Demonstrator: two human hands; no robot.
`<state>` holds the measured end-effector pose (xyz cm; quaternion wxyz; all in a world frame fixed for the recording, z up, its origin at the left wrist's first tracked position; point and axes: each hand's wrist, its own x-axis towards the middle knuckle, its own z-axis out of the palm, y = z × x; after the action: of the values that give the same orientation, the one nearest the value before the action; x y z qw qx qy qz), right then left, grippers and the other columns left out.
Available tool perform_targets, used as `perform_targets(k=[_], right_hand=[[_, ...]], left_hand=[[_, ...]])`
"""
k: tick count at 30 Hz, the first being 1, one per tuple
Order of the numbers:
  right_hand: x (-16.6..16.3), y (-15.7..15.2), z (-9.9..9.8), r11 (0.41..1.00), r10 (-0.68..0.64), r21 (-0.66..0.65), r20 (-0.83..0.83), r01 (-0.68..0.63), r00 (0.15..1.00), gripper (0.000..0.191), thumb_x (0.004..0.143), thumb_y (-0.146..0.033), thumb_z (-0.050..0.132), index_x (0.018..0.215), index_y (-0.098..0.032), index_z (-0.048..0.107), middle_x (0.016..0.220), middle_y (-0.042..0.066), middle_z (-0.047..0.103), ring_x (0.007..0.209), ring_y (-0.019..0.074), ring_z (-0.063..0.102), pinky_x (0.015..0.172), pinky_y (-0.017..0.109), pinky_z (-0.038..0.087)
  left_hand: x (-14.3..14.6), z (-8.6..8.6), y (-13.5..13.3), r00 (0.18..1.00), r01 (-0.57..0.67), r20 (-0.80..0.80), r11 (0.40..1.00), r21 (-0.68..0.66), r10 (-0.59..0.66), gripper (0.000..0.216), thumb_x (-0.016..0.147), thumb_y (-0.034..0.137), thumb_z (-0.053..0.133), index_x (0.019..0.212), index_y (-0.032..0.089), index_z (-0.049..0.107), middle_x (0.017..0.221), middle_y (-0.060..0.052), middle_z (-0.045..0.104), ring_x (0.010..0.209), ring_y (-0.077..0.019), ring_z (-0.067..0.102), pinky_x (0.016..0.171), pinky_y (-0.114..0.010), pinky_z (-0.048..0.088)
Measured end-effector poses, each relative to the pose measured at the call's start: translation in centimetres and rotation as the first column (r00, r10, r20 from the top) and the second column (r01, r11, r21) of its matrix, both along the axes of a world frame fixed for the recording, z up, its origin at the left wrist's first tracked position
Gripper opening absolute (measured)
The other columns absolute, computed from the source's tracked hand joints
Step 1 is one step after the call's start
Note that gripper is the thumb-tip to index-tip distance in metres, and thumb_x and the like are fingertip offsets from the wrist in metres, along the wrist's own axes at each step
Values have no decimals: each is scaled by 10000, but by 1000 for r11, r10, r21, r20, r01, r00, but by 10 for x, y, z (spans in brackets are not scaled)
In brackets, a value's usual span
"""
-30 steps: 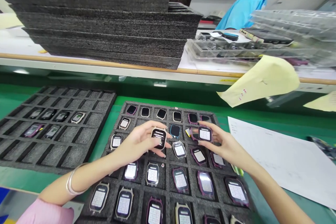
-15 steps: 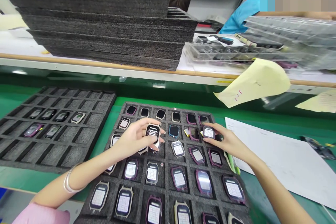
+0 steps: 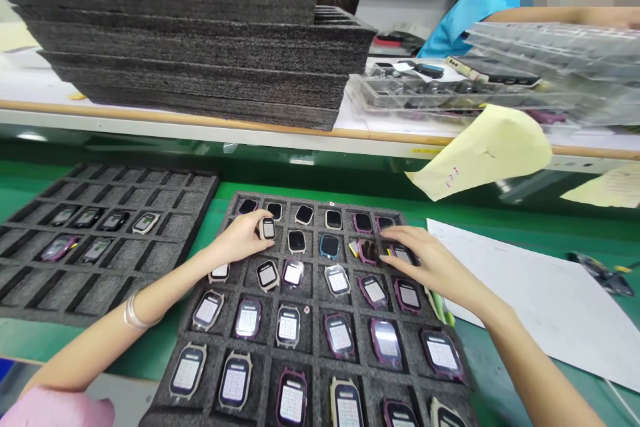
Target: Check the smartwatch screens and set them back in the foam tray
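Note:
My left hand (image 3: 244,236) pinches a pale-framed smartwatch (image 3: 268,228) with a lit screen, over the back left of a black foam tray (image 3: 313,353). Right of it, a dark-screened watch (image 3: 297,241) sits in a compartment. My right hand (image 3: 433,263) hovers at the tray's back right, fingers apart around a smartwatch (image 3: 401,254) lying in its compartment and partly hidden by them. Left of those fingertips is a purple-framed watch (image 3: 369,251) with a yellow tab. More watches fill the rows nearer me, many with lit white screens.
A second foam tray (image 3: 150,257) with several watches lies at left. A tall stack of black foam trays (image 3: 200,47) stands on the shelf (image 3: 280,135). Yellow paper (image 3: 493,147) hangs from its edge. A white board (image 3: 540,307) lies at right. A person's blue sleeve (image 3: 463,13) shows behind.
My left hand has moved left and back, now with a lit-screen watch; a dark-screened watch shows where it was. My right fingers have spread, and the watch they held now lies in the tray.

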<state>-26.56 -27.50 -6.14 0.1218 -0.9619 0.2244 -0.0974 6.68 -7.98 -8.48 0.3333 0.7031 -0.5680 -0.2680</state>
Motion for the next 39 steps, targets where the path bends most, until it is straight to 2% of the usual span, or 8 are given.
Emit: perform_targets(k=[6,11,19,24,28,30,35,39], right_hand=[[41,23,-10,996,-88,-3,-119,89,989,211,937,-244,518,1027,-155,688,976,170,682,970,371,636,856,490,496],[45,18,-22,971,-230,38,-97,234,968,218,920,-334,586,904,-133,671,909,162,624,797,332,665,726,429,519],[21,18,-11,954,-137,281,94,106,986,274,851,-469,613,764,-210,633,1016,140,655,911,309,657,815,440,515],[27,34,-3,860,-198,511,309,13,930,328,885,-491,578,732,-237,439,1245,168,656,1165,339,608,955,493,472],[43,40,11,403,-479,892,395,-204,784,280,855,-384,616,764,-239,394,912,100,756,717,259,720,698,401,551],[51,45,18,271,-538,931,358,-246,764,266,828,-338,664,778,-229,426,846,71,754,513,178,641,573,328,519],[68,54,23,330,-545,937,287,-113,788,332,799,-344,758,888,-215,465,793,44,754,407,122,554,419,241,400],[77,54,18,320,-509,941,266,-107,819,448,808,-376,756,1125,-174,513,830,74,752,510,162,627,500,283,470]], left_hand=[[-1,6,1,958,118,261,993,18,-119,575,702,383,810,1203,163,632,1162,-133,583,1119,-354,519,981,-502,418],[-41,24,-13,746,106,652,990,89,-138,369,979,394,476,1033,79,660,1072,-189,597,1040,-349,515,884,-478,430],[-82,2,-42,807,51,576,988,148,-127,251,931,70,421,1025,67,654,1021,-248,622,1001,-354,559,838,-457,426],[-77,-4,-38,911,59,401,994,97,-93,159,919,104,499,1005,125,631,1023,-201,626,1051,-347,542,908,-475,410],[-68,-4,-45,989,58,133,997,42,-63,118,833,177,675,931,144,620,1013,-142,643,1010,-314,591,919,-461,441],[-64,0,-46,997,59,-44,998,9,-59,148,828,273,699,809,151,616,916,-109,654,959,-296,622,907,-456,467],[-56,24,-33,868,30,-492,996,-80,-66,379,938,483,503,997,120,591,932,-110,666,842,-221,698,803,-388,560],[-57,43,-21,541,-30,-841,999,-46,-22,452,829,405,703,1148,106,588,822,-67,651,661,-149,656,597,-256,547]])
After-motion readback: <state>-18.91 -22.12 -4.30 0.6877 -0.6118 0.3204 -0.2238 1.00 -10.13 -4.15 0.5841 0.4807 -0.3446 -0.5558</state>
